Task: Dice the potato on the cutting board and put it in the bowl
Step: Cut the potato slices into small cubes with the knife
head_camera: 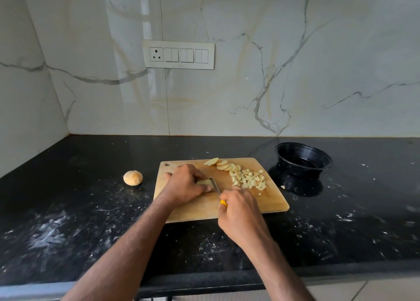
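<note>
Slicing underway: left hand (186, 182) fingers curled, pinning potato piece (203, 182) on cutting board (268, 200); right hand (238, 212) grips knife (216, 185). Next: dicing the slices (227, 165); bowl (303, 162) at right awaits.

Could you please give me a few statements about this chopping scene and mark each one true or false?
1. The right hand holds the yellow-handled knife. True.
2. The black bowl already holds diced potato. False: no potato shows in it; the diced pieces lie on the cutting board.
3. The left hand steadies a potato piece against the blade. True.
4. A whole potato sits on the board. False: it sits on the black counter, left of the board.
5. Round slices lie at the board's far edge. True.
</note>
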Demonstrator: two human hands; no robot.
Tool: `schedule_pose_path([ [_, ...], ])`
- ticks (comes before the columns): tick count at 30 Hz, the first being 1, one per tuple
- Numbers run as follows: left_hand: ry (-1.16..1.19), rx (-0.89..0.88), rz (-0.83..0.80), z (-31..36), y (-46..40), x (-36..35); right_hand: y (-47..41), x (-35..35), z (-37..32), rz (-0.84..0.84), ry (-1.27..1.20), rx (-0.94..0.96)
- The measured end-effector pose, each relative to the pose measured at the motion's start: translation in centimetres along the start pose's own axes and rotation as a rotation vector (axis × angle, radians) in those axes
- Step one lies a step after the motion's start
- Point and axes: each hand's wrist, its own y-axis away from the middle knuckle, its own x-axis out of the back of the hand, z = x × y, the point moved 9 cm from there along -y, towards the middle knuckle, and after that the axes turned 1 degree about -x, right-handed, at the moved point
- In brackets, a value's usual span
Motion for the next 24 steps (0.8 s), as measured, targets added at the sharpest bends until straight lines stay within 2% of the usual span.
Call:
schedule_pose_path([
  [5, -0.029, -0.004, -0.008, 0.3, 0.5, 0.1, 1.2, 0.6, 0.2, -0.037, -0.009, 0.006],
  [10, -0.108, -0.113, -0.165, 1.3, 1.0, -1.1, 1.8, 1.2, 0.2, -0.040, -0.012, 0.023],
  [13, -0.156, -0.131, -0.199, 1.4, 0.9, -1.5, 1.8, 1.5, 0.0, -0.035, -0.014, 0.035],
  [18, -0.146, -0.120, -0.200, 1.3, 0.8, -1.6, 2.2, 2.5, 1.4, -0.025, -0.014, -0.012],
  [24, -0.026, -0.060, -0.103, 0.5, 0.6, -0.6, 0.9, 3.9, 1.9, 0.113, -0.065, -0.052],
])
